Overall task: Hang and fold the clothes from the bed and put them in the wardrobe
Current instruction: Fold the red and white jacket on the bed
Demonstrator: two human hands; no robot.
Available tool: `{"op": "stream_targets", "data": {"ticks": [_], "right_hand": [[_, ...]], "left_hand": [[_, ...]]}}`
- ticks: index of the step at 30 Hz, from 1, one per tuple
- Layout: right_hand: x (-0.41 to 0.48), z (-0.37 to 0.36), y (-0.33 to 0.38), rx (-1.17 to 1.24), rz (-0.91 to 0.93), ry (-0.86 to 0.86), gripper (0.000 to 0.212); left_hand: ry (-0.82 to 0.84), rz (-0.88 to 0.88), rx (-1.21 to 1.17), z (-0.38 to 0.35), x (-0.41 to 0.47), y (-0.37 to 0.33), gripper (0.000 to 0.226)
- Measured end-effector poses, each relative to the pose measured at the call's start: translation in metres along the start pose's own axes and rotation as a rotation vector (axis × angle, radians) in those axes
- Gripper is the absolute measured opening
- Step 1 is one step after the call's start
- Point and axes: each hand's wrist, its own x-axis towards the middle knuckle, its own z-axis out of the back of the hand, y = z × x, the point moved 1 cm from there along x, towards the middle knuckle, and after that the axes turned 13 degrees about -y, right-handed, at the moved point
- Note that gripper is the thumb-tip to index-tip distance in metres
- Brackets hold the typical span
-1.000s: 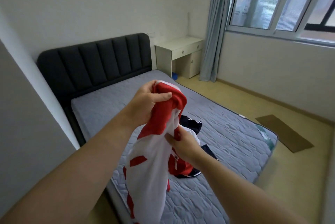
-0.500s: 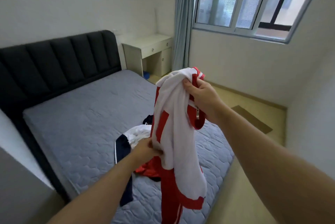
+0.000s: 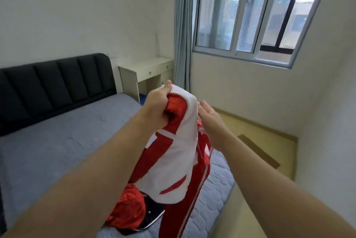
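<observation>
A red and white jacket (image 3: 177, 153) hangs in the air above the foot of the bed (image 3: 63, 141). My left hand (image 3: 159, 107) grips its bunched top, fingers curled round the cloth. My right hand (image 3: 209, 120) lies against the jacket's right side with the fingers fairly straight; its fingertips are partly hidden behind the fabric. Below, on the grey mattress, lie a crumpled red garment (image 3: 128, 207) and a dark navy garment (image 3: 152, 210) with white trim.
The black padded headboard (image 3: 55, 85) stands at the left. A white desk (image 3: 146, 72) sits in the corner beside a blue-grey curtain (image 3: 183, 30) and a large window (image 3: 256, 12). A brown mat (image 3: 258, 151) lies on the yellowish floor to the bed's right.
My left hand has risen from the jacket's lower part to grip its top. My right hand has let go of the top and now lies against the side. The view has swung right.
</observation>
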Motion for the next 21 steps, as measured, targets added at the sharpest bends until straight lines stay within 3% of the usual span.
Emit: {"op": "stream_targets", "data": {"ticks": [5, 9, 14, 16, 19, 21], "right_hand": [[0.007, 0.065, 0.006, -0.025, 0.187, -0.338, 0.028], [0.017, 0.101, -0.004, -0.179, 0.262, -0.187, 0.025], [0.051, 0.115, -0.025, -0.516, 0.164, -0.234, 0.099], [0.079, 0.118, -0.029, -0.599, 0.099, -0.332, 0.111], [0.137, 0.135, -0.029, -0.752, 0.026, -0.466, 0.102], [0.189, 0.152, -0.026, -0.734, 0.028, -0.510, 0.076]], "left_hand": [[0.029, 0.029, 0.106, -0.100, 0.028, 0.010, 0.018], [0.086, 0.025, 0.093, -0.162, 0.044, 0.029, 0.016], [0.167, -0.112, 0.148, -0.224, 0.075, 0.052, 0.038], [0.184, -0.171, 0.136, -0.249, 0.092, 0.059, 0.039], [0.192, -0.268, 0.139, -0.278, 0.125, 0.066, 0.039], [0.183, -0.324, 0.119, -0.298, 0.158, 0.068, 0.040]]}}
